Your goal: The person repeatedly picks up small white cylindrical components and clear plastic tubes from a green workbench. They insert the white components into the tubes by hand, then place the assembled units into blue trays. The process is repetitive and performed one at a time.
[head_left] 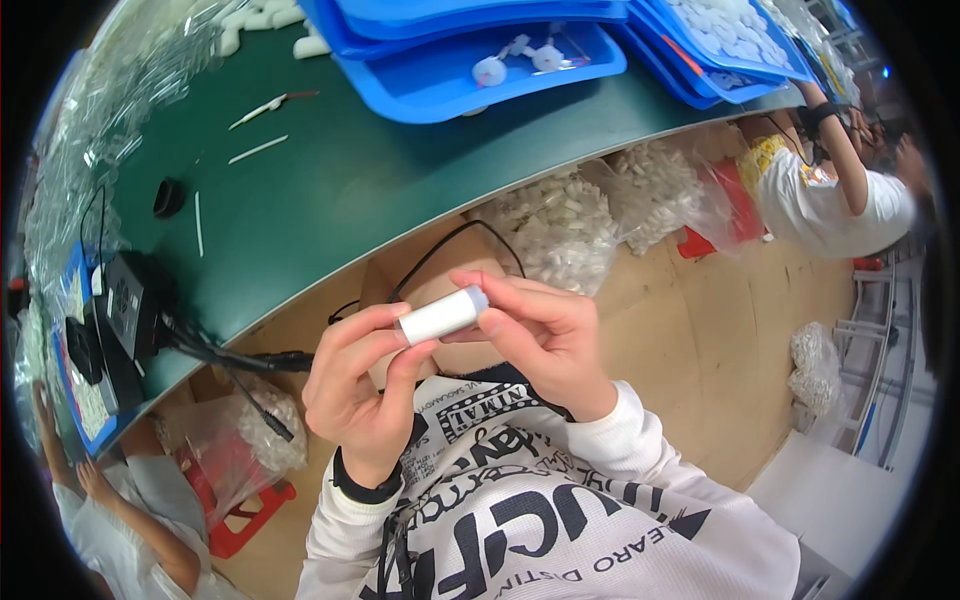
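We hold a white cylinder in front of the green table.
Our left hand pinches one end, our right hand the bluish end piece (seemingly on already, though how firmly we cannot tell); thin white sticks lie untouched on the table.

Your left hand partly covers one end of the white tube, your right hand its greyish end. At twelve o'clock the picture's top edge cuts off the blue trays. The dark rim crops the seated co-worker at eight o'clock; the other co-worker, at half past two, blurs towards it. Between ten and eleven, the red-tipped stick is too small to identify.
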### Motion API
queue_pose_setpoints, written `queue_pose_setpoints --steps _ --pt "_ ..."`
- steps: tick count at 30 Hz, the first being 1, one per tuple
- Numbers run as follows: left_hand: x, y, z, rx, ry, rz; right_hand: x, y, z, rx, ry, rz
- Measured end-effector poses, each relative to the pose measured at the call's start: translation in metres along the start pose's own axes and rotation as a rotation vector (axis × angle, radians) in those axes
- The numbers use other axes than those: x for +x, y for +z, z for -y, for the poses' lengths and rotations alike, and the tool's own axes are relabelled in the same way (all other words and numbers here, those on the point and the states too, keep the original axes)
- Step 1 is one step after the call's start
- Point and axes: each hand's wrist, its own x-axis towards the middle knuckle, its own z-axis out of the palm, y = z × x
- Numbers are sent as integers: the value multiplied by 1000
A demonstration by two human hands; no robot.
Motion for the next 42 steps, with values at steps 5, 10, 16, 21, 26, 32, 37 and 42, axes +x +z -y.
queue_pose_setpoints --steps 5,10,16,21,26,32,37,42 --pt "-3 21 22 -14 -24 50 -2 -12 -8 150 135 -159" --pt "13 9 -15 24 -258 262 15 -111 -19 -79 287 -251" --pt "43 -101 -94 198 -343 653 70 -269 -159 -956 561 -355" --pt "114 -158 -108 528 -316 356 71 -317 -236 -1400 295 -371" --pt "216 -239 -31 940 -316 274 80 -277 -217 -1450 437 -341" --pt "275 -241 72 1545 96 531 50 -217 -138 -1233 192 -320" --pt "293 -225 97 1644 267 448 7 -208 -66 -966 190 -423" --pt "296 -144 19 1105 237 432 41 -162 48 -852 -5 -422"
